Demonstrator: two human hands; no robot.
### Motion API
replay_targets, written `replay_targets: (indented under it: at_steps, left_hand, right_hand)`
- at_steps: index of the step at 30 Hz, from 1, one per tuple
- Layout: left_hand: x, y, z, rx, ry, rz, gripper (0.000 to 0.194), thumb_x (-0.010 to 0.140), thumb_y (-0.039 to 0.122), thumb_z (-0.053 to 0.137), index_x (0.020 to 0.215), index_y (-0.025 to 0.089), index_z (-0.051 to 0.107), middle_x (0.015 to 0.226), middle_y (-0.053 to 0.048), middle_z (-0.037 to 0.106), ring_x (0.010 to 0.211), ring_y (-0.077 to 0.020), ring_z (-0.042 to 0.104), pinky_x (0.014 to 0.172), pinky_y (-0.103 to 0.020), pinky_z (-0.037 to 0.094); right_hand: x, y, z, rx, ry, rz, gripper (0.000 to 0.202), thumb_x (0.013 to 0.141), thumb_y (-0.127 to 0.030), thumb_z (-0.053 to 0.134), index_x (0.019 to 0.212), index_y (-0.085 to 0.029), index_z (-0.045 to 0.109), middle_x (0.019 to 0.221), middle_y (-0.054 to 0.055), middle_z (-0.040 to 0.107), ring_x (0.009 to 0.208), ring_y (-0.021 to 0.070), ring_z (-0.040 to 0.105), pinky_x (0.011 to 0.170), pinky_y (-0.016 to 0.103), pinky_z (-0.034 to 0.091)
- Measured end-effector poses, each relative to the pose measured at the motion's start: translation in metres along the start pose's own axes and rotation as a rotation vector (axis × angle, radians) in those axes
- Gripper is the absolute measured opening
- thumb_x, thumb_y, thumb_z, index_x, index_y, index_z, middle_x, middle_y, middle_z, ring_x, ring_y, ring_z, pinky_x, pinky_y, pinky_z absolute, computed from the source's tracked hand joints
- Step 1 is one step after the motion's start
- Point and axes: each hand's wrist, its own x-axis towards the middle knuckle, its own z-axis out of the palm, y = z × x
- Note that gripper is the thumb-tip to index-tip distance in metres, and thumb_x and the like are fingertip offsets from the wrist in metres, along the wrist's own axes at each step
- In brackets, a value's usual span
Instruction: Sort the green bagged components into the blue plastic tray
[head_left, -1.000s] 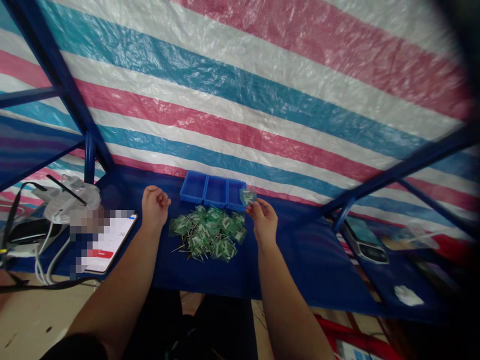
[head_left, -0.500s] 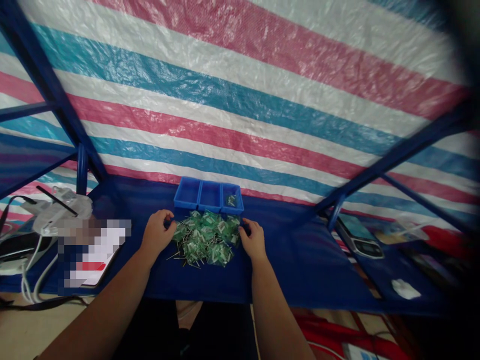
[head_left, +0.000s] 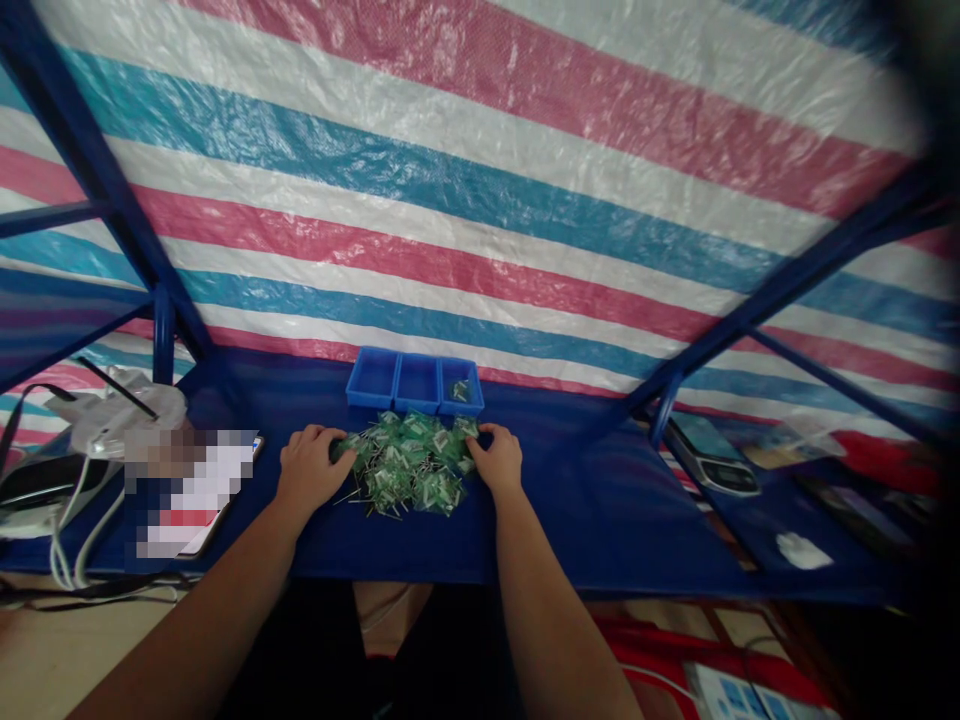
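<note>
The heap of green plastic packets [head_left: 411, 472] lies on the blue tabletop [head_left: 592, 500]. At its left edge, the left hand [head_left: 309, 468] has thumb and fingers parted; at its right edge, the right hand [head_left: 501, 460] curls, its grip impossible to tell.

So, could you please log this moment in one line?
left hand: at left edge of green plastic packet pile; right hand: at pile's right edge; rightmost of three blue bins: green packet inside
</note>
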Motion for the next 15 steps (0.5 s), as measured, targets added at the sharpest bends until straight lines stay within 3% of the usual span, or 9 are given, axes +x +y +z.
replay_targets:
  at_steps: [4, 8, 15]
  left_hand:
    - [-0.001, -0.003, 0.000, -0.034, 0.014, -0.013, 0.036, 0.084, 0.043, 0.059, 0.112, 0.025, 0.073, 0.113, -0.012, 0.065, 0.109, -0.0354, 0.056, 0.094, -0.051, 0.043]
    - [-0.003, -0.002, 0.000, -0.043, 0.031, -0.018, 0.038, 0.083, 0.047, 0.061, 0.111, 0.024, 0.072, 0.113, -0.013, 0.064, 0.111, -0.0366, 0.055, 0.096, -0.051, 0.042]
    - [-0.005, 0.002, -0.002, -0.050, 0.036, -0.026, 0.046, 0.081, 0.053, 0.063, 0.114, 0.021, 0.065, 0.114, -0.014, 0.064, 0.114, -0.0375, 0.054, 0.096, -0.051, 0.042]
  right_hand:
    - [-0.001, -0.002, -0.007, 0.282, 0.019, 0.075, 0.025, 0.080, -0.044, 0.064, 0.092, -0.021, 0.064, 0.083, 0.004, 0.069, 0.075, 0.0213, 0.062, 0.070, 0.034, 0.050]
    - [0.001, -0.022, -0.022, 0.501, 0.192, 0.057, 0.026, 0.086, -0.044, 0.062, 0.090, -0.019, 0.061, 0.080, 0.004, 0.065, 0.070, 0.0184, 0.060, 0.066, 0.031, 0.050]
    - [0.033, -0.077, -0.049, 0.388, 0.489, -0.118, 0.027, 0.096, -0.042, 0.056, 0.104, -0.019, 0.065, 0.095, 0.009, 0.066, 0.078, 0.0208, 0.061, 0.080, 0.039, 0.053]
